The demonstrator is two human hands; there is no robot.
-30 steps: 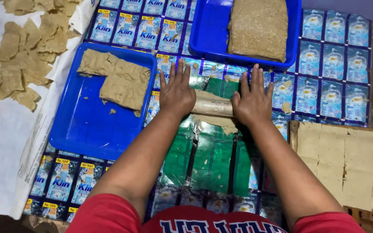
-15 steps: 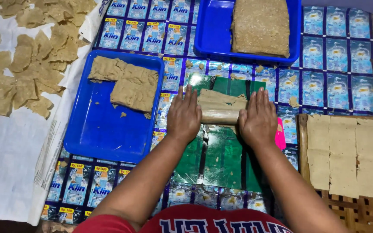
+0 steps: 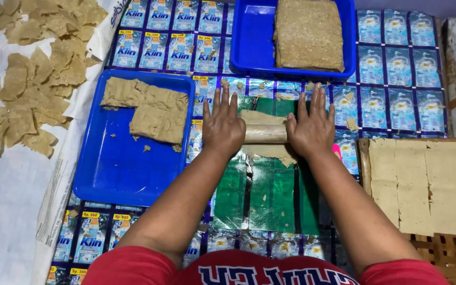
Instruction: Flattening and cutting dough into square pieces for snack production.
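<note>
Head view: left hand (image 3: 222, 126) and right hand (image 3: 311, 128), fingers spread flat, are pressing the ends of a rolling pin (image 3: 265, 133) lying between them over dough (image 3: 268, 150).

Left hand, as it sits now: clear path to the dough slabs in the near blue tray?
Probably yes. The left hand rests on the roller, beside the near blue tray; nothing lies between it and the dough slabs.

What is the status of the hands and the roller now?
Left hand and right hand flat on roller ends. Dough under roller, on green sheet. Nothing in the way.
</note>
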